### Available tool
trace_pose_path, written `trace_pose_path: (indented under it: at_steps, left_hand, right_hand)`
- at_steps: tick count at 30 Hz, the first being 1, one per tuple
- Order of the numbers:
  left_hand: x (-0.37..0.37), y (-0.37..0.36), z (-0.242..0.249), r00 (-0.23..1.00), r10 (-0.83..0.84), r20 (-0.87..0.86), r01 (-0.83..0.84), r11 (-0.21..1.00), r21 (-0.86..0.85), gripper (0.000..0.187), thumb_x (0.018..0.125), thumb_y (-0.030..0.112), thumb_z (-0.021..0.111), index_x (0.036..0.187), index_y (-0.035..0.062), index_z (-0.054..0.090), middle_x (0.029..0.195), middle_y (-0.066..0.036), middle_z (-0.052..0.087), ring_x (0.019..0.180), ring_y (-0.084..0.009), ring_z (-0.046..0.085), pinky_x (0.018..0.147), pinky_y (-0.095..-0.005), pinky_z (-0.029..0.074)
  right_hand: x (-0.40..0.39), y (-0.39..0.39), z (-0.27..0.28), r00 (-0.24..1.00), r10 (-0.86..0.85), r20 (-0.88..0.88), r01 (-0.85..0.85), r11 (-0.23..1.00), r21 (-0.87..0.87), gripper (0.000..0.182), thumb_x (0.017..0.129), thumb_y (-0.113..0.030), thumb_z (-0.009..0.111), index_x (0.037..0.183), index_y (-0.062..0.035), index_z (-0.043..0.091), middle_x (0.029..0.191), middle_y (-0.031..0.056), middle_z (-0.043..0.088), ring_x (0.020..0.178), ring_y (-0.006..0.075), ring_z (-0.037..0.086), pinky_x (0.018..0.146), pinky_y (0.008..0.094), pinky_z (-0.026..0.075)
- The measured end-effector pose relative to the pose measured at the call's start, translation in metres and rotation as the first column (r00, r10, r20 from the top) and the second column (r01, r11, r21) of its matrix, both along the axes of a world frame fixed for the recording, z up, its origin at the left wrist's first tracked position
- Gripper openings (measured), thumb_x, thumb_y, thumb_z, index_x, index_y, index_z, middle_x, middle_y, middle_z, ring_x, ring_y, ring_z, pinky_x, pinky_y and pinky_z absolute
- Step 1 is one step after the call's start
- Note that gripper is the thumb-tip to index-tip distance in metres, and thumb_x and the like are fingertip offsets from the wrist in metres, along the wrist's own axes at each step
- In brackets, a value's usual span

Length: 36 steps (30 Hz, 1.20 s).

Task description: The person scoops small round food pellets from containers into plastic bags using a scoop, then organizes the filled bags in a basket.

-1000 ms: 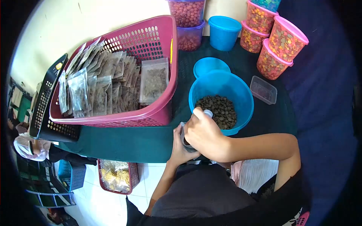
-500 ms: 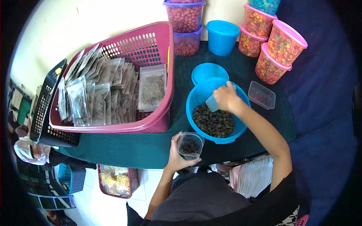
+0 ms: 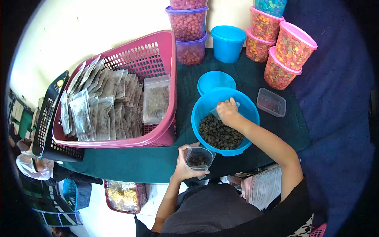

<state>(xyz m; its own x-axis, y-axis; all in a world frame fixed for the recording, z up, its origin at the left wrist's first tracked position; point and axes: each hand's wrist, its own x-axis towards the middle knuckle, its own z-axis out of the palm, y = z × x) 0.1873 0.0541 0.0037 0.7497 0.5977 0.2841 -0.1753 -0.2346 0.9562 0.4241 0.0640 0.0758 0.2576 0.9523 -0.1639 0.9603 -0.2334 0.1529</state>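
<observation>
My left hand is wrapped round a clear plastic cup with some dark pieces at its bottom, beside the near edge of the table. Inside the large blue tub, my right hand grips a small translucent scoop, whose lower end is close to the dark, lumpy pieces. Part of the scoop is hidden by my fingers. A round blue lid lies just behind the tub, and a clear rectangular container is to its right.
A maroon basket of filled clear packets stands left, beside a black basket. Stacked tubs, a lidded blue tub and pink-lidded tubs line the back. Another person is at far left; a crate is on the floor.
My right hand has moved slightly left and lower within the view, with the scoop still in it. The whole scene has shifted a little down. My left hand still holds the cup.
</observation>
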Motion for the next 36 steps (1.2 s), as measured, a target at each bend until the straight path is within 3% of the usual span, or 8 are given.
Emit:
trace_pose_path:
  at_steps: [8,17,20,23,25,29,31,36]
  left_hand:
    - [-0.001,-0.001,0.007,0.998,-0.006,-0.062,0.009,0.999,0.049,0.096,0.039,0.02,0.083,0.109,0.0033,0.019,0.113,-0.019,0.039,0.101,-0.024,0.044,0.086,-0.035,0.037]
    - [0.0,0.002,0.008,0.994,-0.107,-0.039,0.108,0.993,0.047,0.097,0.041,0.018,0.083,0.11,0.0064,0.016,0.121,-0.022,0.03,0.102,-0.0243,0.044,0.085,-0.0359,0.039]
    - [0.001,0.002,0.006,0.992,-0.13,-0.003,0.13,0.992,0.008,0.097,0.041,0.018,0.083,0.11,0.0064,0.016,0.121,-0.022,0.03,0.102,-0.0242,0.043,0.085,-0.0361,0.039]
    - [0.0,0.001,0.008,0.992,-0.118,-0.041,0.119,0.993,0.028,0.097,0.041,0.018,0.083,0.11,0.0067,0.016,0.122,-0.022,0.029,0.102,-0.0242,0.044,0.086,-0.036,0.039]
    - [0.001,0.0,0.01,0.995,-0.1,-0.026,0.101,0.995,0.008,0.096,0.042,0.018,0.083,0.11,0.006,0.016,0.117,-0.021,0.034,0.101,-0.0233,0.044,0.086,-0.0349,0.038]
    - [-0.001,-0.003,0.012,0.985,-0.115,-0.129,0.117,0.993,0.009,0.094,0.043,0.018,0.082,0.11,0.0046,0.018,0.109,-0.017,0.04,0.101,-0.0222,0.044,0.086,-0.0335,0.037]
    - [0.003,-0.007,0.014,0.981,-0.128,-0.149,0.132,0.991,0.019,0.093,0.044,0.018,0.082,0.11,0.0035,0.019,0.103,-0.013,0.042,0.101,-0.0215,0.043,0.086,-0.0327,0.037]
    - [0.004,-0.009,0.017,0.982,-0.113,-0.152,0.119,0.993,0.028,0.093,0.043,0.018,0.082,0.11,0.0033,0.019,0.104,-0.014,0.042,0.1,-0.0216,0.043,0.086,-0.0332,0.036]
  right_hand:
    - [0.012,0.0,-0.006,0.973,-0.104,-0.208,0.075,0.987,-0.144,0.017,0.068,-0.004,0.051,0.083,-0.0057,0.06,0.086,0.0131,0.058,0.084,0.0277,0.055,0.078,0.043,0.033]
    - [0.004,-0.003,-0.015,0.931,0.36,0.053,-0.362,0.898,0.25,0.017,0.071,-0.006,0.046,0.082,-0.0071,0.059,0.073,0.0101,0.059,0.079,0.0235,0.056,0.08,0.0377,0.03]
    - [0.006,0.0,-0.015,0.992,0.085,-0.097,-0.097,0.989,-0.115,0.015,0.07,-0.007,0.049,0.082,-0.0064,0.059,0.07,0.0091,0.058,0.075,0.0226,0.056,0.08,0.0372,0.03]
    - [0.012,-0.002,-0.027,0.981,0.162,-0.109,-0.157,0.986,0.049,0.012,0.069,-0.008,0.05,0.076,-0.0072,0.059,0.069,0.0069,0.059,0.072,0.0218,0.056,0.079,0.0367,0.031]
    - [0.01,-0.004,-0.025,0.907,0.404,0.115,-0.42,0.864,0.276,0.01,0.07,-0.008,0.05,0.073,-0.0082,0.059,0.069,0.006,0.059,0.072,0.0211,0.057,0.077,0.0374,0.032]
    - [0.002,0.0,-0.021,0.908,0.398,0.129,-0.418,0.868,0.267,0.011,0.071,-0.007,0.049,0.074,-0.0091,0.059,0.068,0.0053,0.06,0.073,0.0211,0.057,0.077,0.0383,0.032]
    - [0.0,0.003,-0.006,0.968,0.246,-0.04,-0.248,0.968,-0.048,0.012,0.072,-0.007,0.048,0.074,-0.0096,0.059,0.067,0.0059,0.059,0.072,0.0213,0.057,0.078,0.0382,0.031]
    - [-0.004,-0.003,-0.013,0.954,0.274,-0.125,-0.289,0.949,-0.128,0.011,0.064,-0.005,0.056,0.074,-0.0065,0.06,0.075,0.0103,0.059,0.072,0.0236,0.057,0.078,0.0392,0.032]
